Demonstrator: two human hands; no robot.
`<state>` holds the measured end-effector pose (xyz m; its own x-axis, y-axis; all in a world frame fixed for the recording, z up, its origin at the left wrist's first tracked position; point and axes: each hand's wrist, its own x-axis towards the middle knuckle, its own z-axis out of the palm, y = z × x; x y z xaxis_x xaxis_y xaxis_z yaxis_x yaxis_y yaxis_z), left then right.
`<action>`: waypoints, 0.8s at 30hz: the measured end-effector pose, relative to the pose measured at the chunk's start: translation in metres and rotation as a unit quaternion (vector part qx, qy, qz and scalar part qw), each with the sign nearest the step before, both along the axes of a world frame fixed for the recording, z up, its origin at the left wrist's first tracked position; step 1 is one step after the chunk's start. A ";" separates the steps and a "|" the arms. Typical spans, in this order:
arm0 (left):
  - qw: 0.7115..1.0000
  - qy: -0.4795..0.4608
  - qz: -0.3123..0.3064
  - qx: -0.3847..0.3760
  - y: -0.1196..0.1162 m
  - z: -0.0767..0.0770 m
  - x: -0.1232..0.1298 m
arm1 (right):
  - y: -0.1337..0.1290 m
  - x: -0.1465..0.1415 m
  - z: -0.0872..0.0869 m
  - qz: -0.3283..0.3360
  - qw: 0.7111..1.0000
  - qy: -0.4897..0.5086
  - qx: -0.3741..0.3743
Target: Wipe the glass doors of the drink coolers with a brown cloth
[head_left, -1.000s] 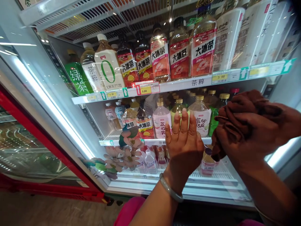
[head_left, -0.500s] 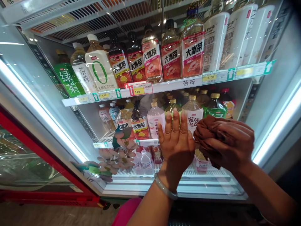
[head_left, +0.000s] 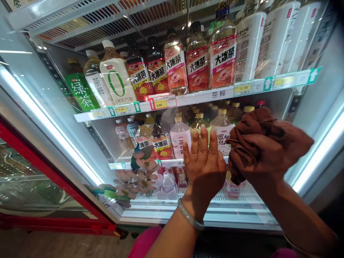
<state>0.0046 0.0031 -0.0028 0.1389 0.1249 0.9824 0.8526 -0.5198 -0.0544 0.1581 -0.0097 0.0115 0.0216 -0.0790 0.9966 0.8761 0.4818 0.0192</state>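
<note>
Up and rightward since half a second ago, the right hand (head_left: 276, 152) has carried the brown cloth (head_left: 243, 148) farther from the left hand (head_left: 205, 167); its fingers are curled tightly around the bunched cloth, which sits before the right part of the middle row of bottles (head_left: 180, 138); the left hand (a pale bangle (head_left: 189, 215) circles its wrist) is spread flat, fingers slightly apart, grasping nothing, palm facing those bottles.

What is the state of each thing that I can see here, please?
Brown fabric cloth: bunched up
Right grip, bare hand: closed around the cloth
Left grip, bare hand: open, flat
Long white strip lights: lit
Large white-labelled plastic bottle marked 0: capped, upright
</note>
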 end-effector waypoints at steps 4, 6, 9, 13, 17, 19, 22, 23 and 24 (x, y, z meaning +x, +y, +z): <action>1.000 0.007 -0.004 0.000 0.001 0.001 -0.001 | 0.005 -0.006 -0.007 -0.004 0.999 -0.029 0.033; 1.000 0.006 -0.009 0.009 0.002 0.001 -0.001 | 0.005 -0.004 -0.010 0.020 0.997 -0.059 0.039; 1.000 0.005 -0.009 0.019 0.002 0.002 -0.002 | 0.002 0.002 -0.012 0.032 0.996 -0.084 0.016; 0.999 0.028 0.009 0.014 0.000 0.001 -0.004 | -0.005 0.017 -0.014 0.022 0.992 -0.122 -0.008; 0.998 0.035 0.053 0.006 -0.002 0.000 -0.005 | -0.013 0.031 -0.011 -0.002 0.992 -0.129 -0.004; 0.997 0.036 0.067 0.002 -0.004 0.000 -0.005 | -0.015 0.031 -0.002 -0.016 0.998 -0.067 -0.004; 0.997 0.036 0.066 0.002 -0.009 0.005 -0.005 | -0.014 0.018 0.029 -0.035 0.999 0.026 0.005; 0.997 0.033 0.065 0.001 -0.011 0.008 -0.005 | -0.013 0.011 0.041 -0.035 0.999 0.030 0.009; 0.998 0.029 0.064 -0.001 -0.014 0.014 -0.005 | -0.011 0.004 0.054 -0.032 0.999 0.019 0.014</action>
<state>0.0000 -0.0108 0.0112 0.1782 0.1476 0.9729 0.9074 -0.4072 -0.1044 0.1620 -0.0210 0.0656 0.0540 -0.1084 0.9926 0.9056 0.4241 -0.0029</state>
